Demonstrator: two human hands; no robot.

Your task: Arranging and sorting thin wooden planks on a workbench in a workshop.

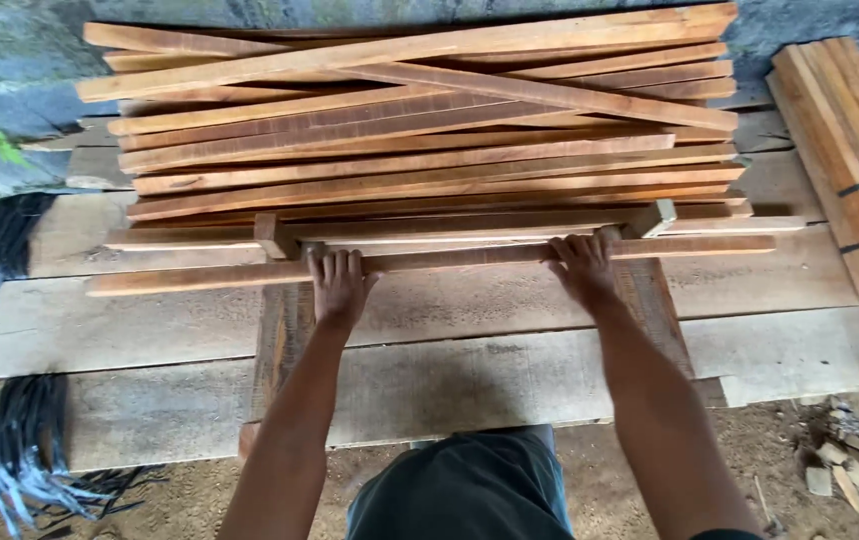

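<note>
The dark shorts (pixel 464 485) are nearest. Further on, the left hand (pixel 337 285) and right hand (pixel 581 266) lie flat with fingers spread on one long slat (pixel 429 262) – it lies across the table (pixel 509 380), just before the stacked slats (pixel 419 130).

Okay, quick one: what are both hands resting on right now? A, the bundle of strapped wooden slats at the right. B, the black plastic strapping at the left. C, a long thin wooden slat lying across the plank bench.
C: the left hand and right hand both press on the long thin wooden slat nearest the person.
</note>
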